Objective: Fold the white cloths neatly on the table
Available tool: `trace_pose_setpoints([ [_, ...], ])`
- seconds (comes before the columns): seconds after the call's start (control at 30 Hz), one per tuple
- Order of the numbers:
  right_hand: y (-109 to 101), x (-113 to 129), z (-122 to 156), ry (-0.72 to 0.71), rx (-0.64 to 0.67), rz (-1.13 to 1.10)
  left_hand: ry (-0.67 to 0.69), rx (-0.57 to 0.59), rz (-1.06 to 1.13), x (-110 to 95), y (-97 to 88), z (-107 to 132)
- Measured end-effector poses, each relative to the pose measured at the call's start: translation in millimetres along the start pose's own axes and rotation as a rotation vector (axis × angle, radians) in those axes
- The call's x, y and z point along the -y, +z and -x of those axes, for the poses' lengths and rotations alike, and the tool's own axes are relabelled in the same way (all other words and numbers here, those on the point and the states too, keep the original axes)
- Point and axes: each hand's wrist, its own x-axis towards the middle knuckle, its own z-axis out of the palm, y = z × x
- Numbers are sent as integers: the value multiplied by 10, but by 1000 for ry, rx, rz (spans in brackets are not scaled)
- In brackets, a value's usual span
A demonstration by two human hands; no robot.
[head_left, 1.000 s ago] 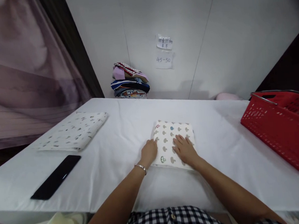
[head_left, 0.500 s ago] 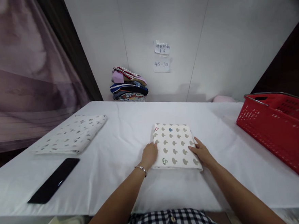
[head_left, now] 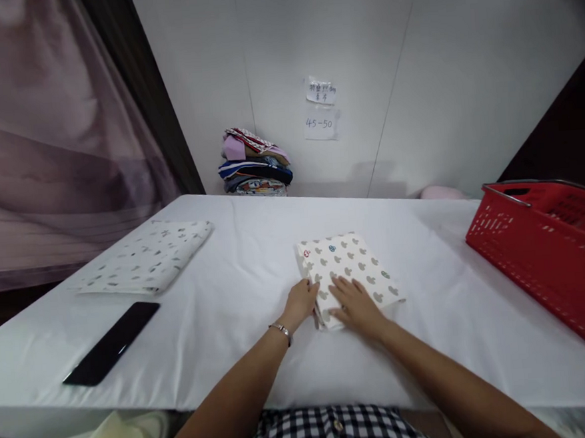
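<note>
In front of me a folded white cloth (head_left: 345, 255) with grey mushroom prints lies on the white-covered table (head_left: 254, 248), turned at an angle. A few of its mushrooms are red, blue and green. My left hand (head_left: 301, 302), with a silver bracelet at the wrist, is closed on the cloth's left edge, thumb near the top. Flat on the cloth's near part rests my right hand (head_left: 356, 308), fingers spread. The underside of the cloth is hidden.
Another folded patterned cloth (head_left: 148, 259) lies at the left, with a black phone-like slab (head_left: 113, 345) nearer me. A red basket (head_left: 545, 255) stands at the right. Folded fabrics (head_left: 256, 161) are stacked by the wall, below paper notes (head_left: 322, 123).
The mushroom-print cloth has turned on the table. My right hand has moved left from the cloth's right edge onto its top. My left hand stays at the left edge.
</note>
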Motion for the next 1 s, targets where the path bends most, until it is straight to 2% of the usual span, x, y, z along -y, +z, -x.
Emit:
trace_pose_setpoints([
  [0.1, 167, 339, 170, -118, 12, 47, 2, -7, -23, -31, -40, -62],
  [0.17, 188, 414, 252, -148, 18, 51, 17, -36, -45, -64, -65, -111],
  [0.27, 135, 366, 328, -166, 42, 52, 22, -78, -63, -113, -78, -195],
  [0.43, 88, 300, 407, -123, 44, 56, -48, -87, -120, -183, -56, -316],
  [0.57, 52, 403, 424, -228, 84, -65, -70, -107, -166, -236, -53, -347],
  [0.63, -31, 364, 410, -258, 31, -153, -74, -115, -169, -236, -57, -353],
  [0.7, -145, 191, 377, -161, -136, -206, -87, -121, -123, -214, -64, -368],
  [0.77, -252, -105, 320, 62, -328, -220, -131, -119, 14, -189, -73, -391],
  [0.8, -293, -279, 281, 199, -381, -229, -158, -112, 96, -180, -78, -401],
  [0.83, -325, -453, 235, 334, -393, -248, -184, -98, 174, -178, -83, -408],
  [0.9, -361, -764, 131, 591, -326, -335, -219, -46, 293, -190, -87, -407],
  [1.0, -388, -1043, -19, 809, -192, -448, -231, 50, 390, -238, -85, -368],
])
